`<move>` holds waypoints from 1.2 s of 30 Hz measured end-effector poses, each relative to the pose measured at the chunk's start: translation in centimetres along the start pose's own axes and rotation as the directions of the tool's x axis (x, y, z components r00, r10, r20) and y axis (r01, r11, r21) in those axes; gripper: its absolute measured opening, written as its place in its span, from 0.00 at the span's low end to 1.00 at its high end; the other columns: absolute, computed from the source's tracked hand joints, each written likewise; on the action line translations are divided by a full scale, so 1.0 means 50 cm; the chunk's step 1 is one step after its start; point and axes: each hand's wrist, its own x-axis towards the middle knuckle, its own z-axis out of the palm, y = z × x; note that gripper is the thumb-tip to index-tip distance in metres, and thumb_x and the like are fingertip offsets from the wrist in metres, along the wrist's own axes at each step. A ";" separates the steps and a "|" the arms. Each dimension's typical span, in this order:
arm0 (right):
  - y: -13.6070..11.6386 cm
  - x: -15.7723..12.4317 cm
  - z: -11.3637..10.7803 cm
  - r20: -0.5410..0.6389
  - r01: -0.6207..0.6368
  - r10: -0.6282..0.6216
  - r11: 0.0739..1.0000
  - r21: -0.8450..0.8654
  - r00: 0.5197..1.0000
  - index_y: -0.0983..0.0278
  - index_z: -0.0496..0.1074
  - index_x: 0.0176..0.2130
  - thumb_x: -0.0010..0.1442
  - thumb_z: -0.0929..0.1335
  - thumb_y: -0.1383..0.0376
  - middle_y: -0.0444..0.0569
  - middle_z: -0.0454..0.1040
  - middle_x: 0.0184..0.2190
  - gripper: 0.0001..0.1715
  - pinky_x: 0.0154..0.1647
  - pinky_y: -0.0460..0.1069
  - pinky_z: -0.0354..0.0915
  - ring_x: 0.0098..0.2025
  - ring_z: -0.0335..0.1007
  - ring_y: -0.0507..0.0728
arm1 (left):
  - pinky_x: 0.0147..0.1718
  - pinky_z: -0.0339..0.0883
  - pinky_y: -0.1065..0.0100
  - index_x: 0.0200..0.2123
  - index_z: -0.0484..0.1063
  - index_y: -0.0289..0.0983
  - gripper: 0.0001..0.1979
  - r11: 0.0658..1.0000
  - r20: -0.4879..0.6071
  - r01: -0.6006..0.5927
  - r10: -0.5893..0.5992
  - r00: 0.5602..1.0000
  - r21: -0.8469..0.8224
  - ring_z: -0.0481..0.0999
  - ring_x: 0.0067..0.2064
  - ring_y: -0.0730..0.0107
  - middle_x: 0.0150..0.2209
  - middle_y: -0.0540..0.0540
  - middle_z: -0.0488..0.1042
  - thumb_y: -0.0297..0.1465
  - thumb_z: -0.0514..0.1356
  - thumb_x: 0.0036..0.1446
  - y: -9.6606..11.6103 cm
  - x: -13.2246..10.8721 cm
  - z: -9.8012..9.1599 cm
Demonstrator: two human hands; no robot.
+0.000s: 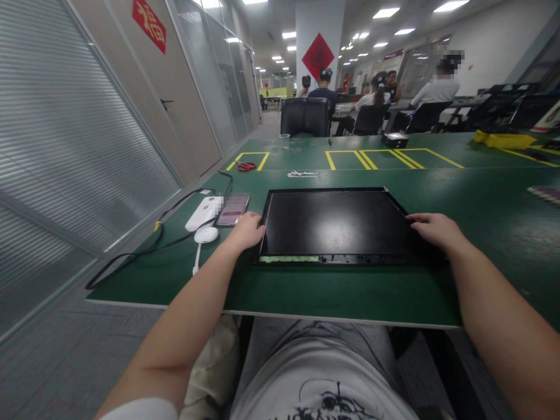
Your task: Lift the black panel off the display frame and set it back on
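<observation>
A black LCD display panel (336, 221) lies screen up on the green table in front of me. Along its near left edge runs a narrow green circuit strip (289, 259). My left hand (248, 231) is closed on the panel's left edge, its fingertips partly hidden. On the opposite side, my right hand (433, 228) grips the right edge between thumb and fingers. A phone (233, 210) lies just beyond my left hand.
Left on the green table (341, 297) are a white device (204, 213), a round white puck (206, 234) with a cord, and a black cable (125, 255). Red-handled scissors (246, 167), a small black box (394, 140) and a yellow object (503, 140) lie farther off. Several people sit beyond.
</observation>
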 end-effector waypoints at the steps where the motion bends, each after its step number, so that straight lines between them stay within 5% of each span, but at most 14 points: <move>1: -0.002 0.000 -0.001 0.012 0.009 -0.009 1.000 -0.018 1.000 0.59 0.82 0.53 0.57 0.67 0.62 0.54 0.81 0.47 0.26 0.52 0.56 0.70 0.50 0.76 0.66 | 0.64 0.63 0.58 0.54 0.77 0.26 0.23 1.000 0.000 0.000 0.000 1.000 -0.001 0.72 0.61 0.48 0.56 0.29 0.74 0.32 0.53 0.62 0.000 -0.001 -0.001; 7: -0.008 0.007 0.001 0.071 0.030 -0.031 0.999 0.011 0.997 0.64 0.81 0.55 0.56 0.69 0.64 0.58 0.77 0.56 0.28 0.63 0.60 0.63 0.61 0.70 0.70 | 0.63 0.63 0.57 0.53 0.77 0.25 0.22 1.000 -0.007 0.010 -0.010 1.000 -0.018 0.73 0.60 0.47 0.56 0.27 0.75 0.30 0.54 0.61 0.003 -0.003 -0.003; 15: 0.010 0.010 0.015 0.101 -0.032 0.012 0.978 0.204 0.995 0.62 0.80 0.56 0.44 0.67 0.74 0.53 0.81 0.46 0.39 0.46 0.48 0.70 0.45 0.77 0.60 | 0.62 0.65 0.55 0.51 0.79 0.28 0.20 0.999 -0.033 0.011 -0.013 0.999 -0.053 0.73 0.60 0.47 0.56 0.29 0.76 0.29 0.55 0.60 -0.003 0.000 0.002; 29: 0.022 0.017 0.021 0.144 -0.103 0.052 0.921 0.377 0.988 0.61 0.80 0.55 0.42 0.66 0.76 0.52 0.81 0.46 0.41 0.39 0.45 0.69 0.39 0.75 0.56 | 0.64 0.62 0.58 0.55 0.77 0.26 0.23 1.000 0.006 0.025 -0.025 1.000 0.004 0.72 0.62 0.49 0.59 0.29 0.74 0.30 0.54 0.61 0.007 -0.006 -0.008; 36: 0.016 0.010 0.016 0.130 -0.089 0.046 0.934 0.346 0.990 0.63 0.80 0.55 0.44 0.67 0.74 0.54 0.81 0.44 0.38 0.41 0.47 0.69 0.40 0.75 0.58 | 0.64 0.64 0.56 0.49 0.81 0.31 0.19 0.998 -0.021 0.003 -0.004 1.000 -0.059 0.73 0.61 0.50 0.57 0.33 0.76 0.28 0.55 0.59 -0.002 0.001 -0.001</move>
